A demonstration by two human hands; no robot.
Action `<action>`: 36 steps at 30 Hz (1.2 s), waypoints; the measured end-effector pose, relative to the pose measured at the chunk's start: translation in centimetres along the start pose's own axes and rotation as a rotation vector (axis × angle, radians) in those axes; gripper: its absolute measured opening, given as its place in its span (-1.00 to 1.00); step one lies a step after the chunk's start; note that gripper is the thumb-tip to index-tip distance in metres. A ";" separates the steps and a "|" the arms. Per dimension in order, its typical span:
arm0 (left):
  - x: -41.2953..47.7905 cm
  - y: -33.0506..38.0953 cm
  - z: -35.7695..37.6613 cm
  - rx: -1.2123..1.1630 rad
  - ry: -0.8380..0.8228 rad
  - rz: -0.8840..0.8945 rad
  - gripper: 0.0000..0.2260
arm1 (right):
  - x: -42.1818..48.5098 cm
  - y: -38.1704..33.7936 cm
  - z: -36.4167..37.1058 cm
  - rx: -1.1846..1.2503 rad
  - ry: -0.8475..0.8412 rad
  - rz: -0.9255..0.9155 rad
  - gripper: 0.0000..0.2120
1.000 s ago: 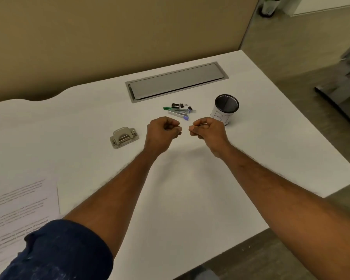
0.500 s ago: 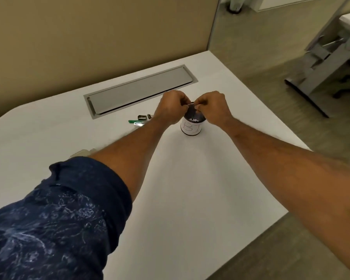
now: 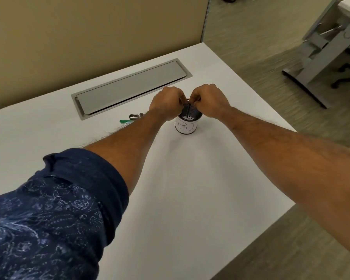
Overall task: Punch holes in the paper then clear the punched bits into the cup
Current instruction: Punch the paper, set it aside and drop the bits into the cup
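The cup point(image 3: 187, 126) stands upright on the white table point(image 3: 190, 188), a dark mesh cup with a white label wrapped round it (hand-lettered, it looks like "BI"). A few white bits point(image 3: 189, 118) lie inside it, seen through its open mouth.

Both hands are held over that mouth. The left hand point(image 3: 166, 103) is above the cup's left rim and the right hand point(image 3: 209, 100) above its right rim, knuckles up and fingers curled in. Their fingertips are bunched close together over the far edge of the cup. Whether they pinch anything there cannot be told; it is too small and hidden by the fingers. Both forearms reach in from the near side of the cup, the left one coming out of a rolled dark blue patterned sleeve point(image 3: 49, 209).

Left of the cup, partly behind the left wrist, lies a green pen point(image 3: 125, 121) with a small metal piece point(image 3: 134, 116) just beyond it. Farther behind the cup a long grey panel point(image 3: 129, 87) is set flush in the table.
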State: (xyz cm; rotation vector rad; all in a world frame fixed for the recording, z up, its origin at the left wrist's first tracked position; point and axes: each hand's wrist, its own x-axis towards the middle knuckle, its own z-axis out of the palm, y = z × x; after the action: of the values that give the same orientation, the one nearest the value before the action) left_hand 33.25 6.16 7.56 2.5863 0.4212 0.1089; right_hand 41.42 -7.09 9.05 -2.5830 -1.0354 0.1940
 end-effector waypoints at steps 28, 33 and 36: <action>-14.4 -6.7 -3.4 -0.498 0.104 -0.217 -0.73 | -8.2 -4.2 1.7 1.232 -0.089 0.344 -0.77; -21.0 -10.5 -3.5 -0.512 0.122 -0.324 -0.76 | -12.3 -7.9 6.0 1.137 -0.223 0.349 -0.82; -24.8 -12.5 -3.6 -0.533 0.122 -0.394 -0.78 | -14.3 -10.2 8.1 1.094 -0.287 0.342 -0.83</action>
State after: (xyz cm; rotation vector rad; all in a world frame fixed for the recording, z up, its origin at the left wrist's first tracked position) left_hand 5.67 10.32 4.47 1.9436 0.8149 0.2083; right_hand 22.46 -7.95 5.26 -1.6924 -0.3427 0.9373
